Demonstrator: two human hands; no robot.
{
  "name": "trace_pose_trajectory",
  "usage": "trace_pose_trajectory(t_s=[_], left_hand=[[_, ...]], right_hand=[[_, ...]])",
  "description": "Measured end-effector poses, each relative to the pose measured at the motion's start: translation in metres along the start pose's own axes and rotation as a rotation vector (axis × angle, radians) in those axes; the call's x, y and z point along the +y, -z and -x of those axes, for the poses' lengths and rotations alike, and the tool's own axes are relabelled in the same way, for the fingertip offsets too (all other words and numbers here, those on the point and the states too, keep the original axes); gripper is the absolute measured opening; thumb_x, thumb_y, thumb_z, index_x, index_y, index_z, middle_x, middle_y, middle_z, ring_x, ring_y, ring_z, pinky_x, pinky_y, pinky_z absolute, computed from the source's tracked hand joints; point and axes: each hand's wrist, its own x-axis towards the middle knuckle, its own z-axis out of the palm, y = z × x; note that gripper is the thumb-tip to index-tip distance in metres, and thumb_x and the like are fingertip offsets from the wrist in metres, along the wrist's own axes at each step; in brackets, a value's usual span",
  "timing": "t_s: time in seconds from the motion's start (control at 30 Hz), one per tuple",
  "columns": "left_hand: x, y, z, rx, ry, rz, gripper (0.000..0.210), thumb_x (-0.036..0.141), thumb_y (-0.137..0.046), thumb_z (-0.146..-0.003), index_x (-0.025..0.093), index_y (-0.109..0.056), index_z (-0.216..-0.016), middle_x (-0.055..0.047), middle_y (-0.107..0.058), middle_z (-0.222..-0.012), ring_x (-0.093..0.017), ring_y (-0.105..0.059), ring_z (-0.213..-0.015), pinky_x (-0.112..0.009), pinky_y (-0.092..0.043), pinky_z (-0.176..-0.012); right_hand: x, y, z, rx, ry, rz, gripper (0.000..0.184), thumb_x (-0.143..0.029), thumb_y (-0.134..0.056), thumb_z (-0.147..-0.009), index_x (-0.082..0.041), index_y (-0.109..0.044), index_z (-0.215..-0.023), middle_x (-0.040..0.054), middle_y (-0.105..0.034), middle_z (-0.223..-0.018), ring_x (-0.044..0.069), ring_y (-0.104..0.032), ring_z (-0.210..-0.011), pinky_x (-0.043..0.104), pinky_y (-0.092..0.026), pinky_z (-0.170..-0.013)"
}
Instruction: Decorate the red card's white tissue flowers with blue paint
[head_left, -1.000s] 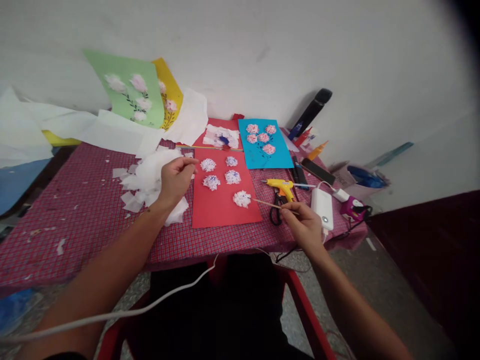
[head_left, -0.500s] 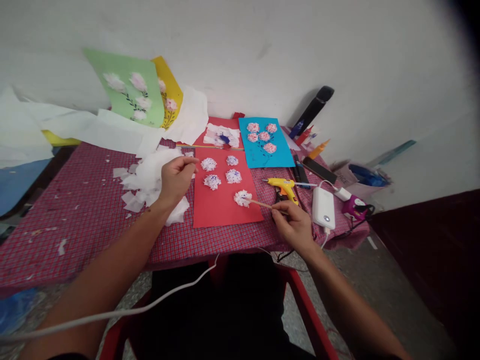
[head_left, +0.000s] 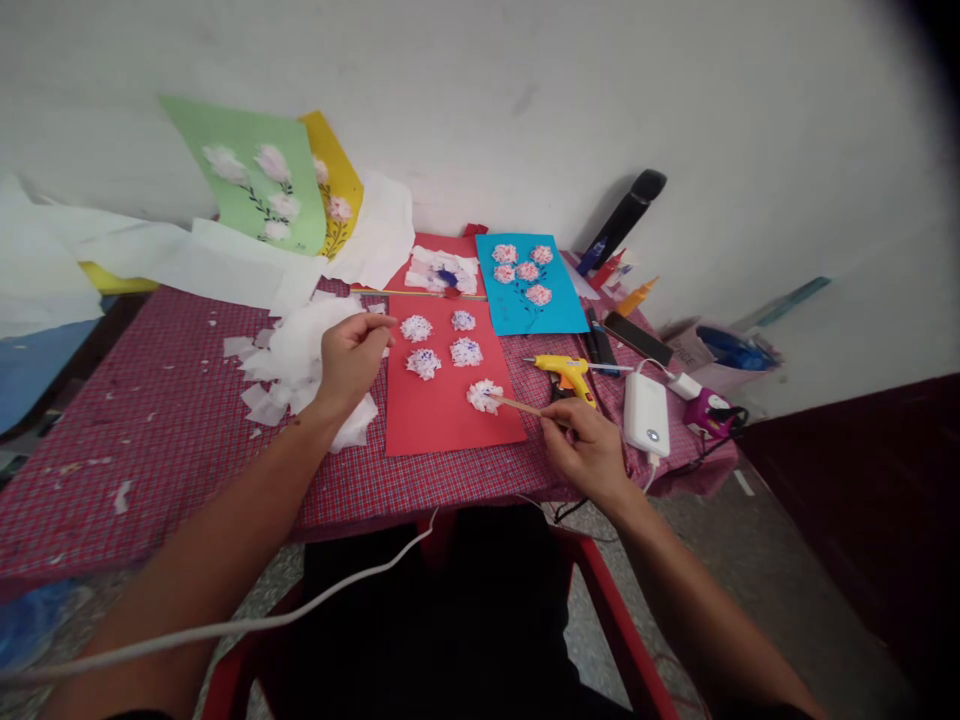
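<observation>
My right hand [head_left: 587,447] pinches a thin wooden stick [head_left: 519,405]. The stick's far end touches a white tissue-paper flower [head_left: 484,396] with blue specks, low on the red paper sheet [head_left: 450,430]. Farther up that sheet, several more such flowers [head_left: 466,352] sit in two columns. My left hand [head_left: 351,362] hovers at the sheet's left edge, fingers curled in and pressed together; whether anything small is between them is hidden. Beneath and beside it spreads a loose pile of white tissue pieces [head_left: 296,345].
Right of the sheet lie a yellow glue gun [head_left: 562,370] and a white power bank [head_left: 646,415] with cables. A blue flower card [head_left: 532,310] lies behind. Green [head_left: 259,180] and yellow cards lean on the wall. A white cable [head_left: 300,607] crosses in front of me.
Both hands and the stick keep almost the same pose. The whole view has shifted very slightly.
</observation>
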Motion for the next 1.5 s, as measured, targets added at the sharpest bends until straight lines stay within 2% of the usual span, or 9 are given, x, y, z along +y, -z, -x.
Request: trace_pose_trajectory(t_s=[0.13, 0.5, 0.8, 1.13, 1.5], left_hand=[[0.0, 0.0, 0.0, -0.005, 0.009, 0.0, 0.019, 0.022, -0.066, -0.081, 0.024, -0.082, -0.091, -0.001, -0.071, -0.071, -0.011, -0.058, -0.059, -0.025, -0.041, -0.053], [0.001, 0.0, 0.001, -0.007, 0.001, -0.011, 0.019, 0.021, -0.065, -0.081, 0.024, -0.082, -0.09, 0.0, -0.071, -0.071, -0.011, -0.058, -0.059, -0.025, -0.042, -0.054], [0.001, 0.0, 0.0, -0.008, 0.005, 0.013, 0.019, 0.023, -0.066, -0.08, 0.024, -0.082, -0.09, -0.001, -0.072, -0.071, -0.012, -0.06, -0.06, -0.025, -0.045, -0.055], [0.001, 0.0, 0.0, -0.006, 0.0, 0.006, 0.019, 0.023, -0.065, -0.08, 0.023, -0.082, -0.091, 0.0, -0.072, -0.071, -0.011, -0.06, -0.061, -0.025, -0.046, -0.056], [-0.004, 0.001, -0.001, -0.02, -0.014, 0.005, 0.019, 0.02, -0.065, -0.082, 0.024, -0.081, -0.091, 0.0, -0.072, -0.071, -0.011, -0.06, -0.06, -0.025, -0.044, -0.055]], right_hand=[[0.0, 0.001, -0.001, 0.011, 0.03, 0.017, 0.01, -0.023, -0.061, -0.093, -0.028, -0.07, -0.093, 0.0029, -0.073, -0.082, 0.022, -0.069, -0.075, 0.038, -0.054, -0.071], [0.003, 0.005, 0.001, 0.043, -0.102, -0.017, 0.008, -0.028, -0.063, -0.093, -0.028, -0.07, -0.088, 0.0024, -0.072, -0.079, 0.021, -0.068, -0.071, 0.038, -0.054, -0.067], [0.006, 0.002, 0.003, 0.063, -0.138, -0.04, 0.008, -0.028, -0.063, -0.092, -0.028, -0.07, -0.088, 0.0021, -0.071, -0.079, 0.021, -0.067, -0.071, 0.037, -0.054, -0.067], [0.002, -0.001, -0.002, 0.075, -0.14, -0.015, 0.009, -0.028, -0.063, -0.09, -0.026, -0.071, -0.086, 0.0013, -0.07, -0.075, 0.019, -0.065, -0.067, 0.035, -0.052, -0.066], [0.006, 0.002, 0.005, 0.054, -0.131, -0.028, 0.008, -0.025, -0.064, -0.093, -0.024, -0.071, -0.089, 0.0016, -0.072, -0.081, 0.018, -0.067, -0.073, 0.033, -0.052, -0.07]])
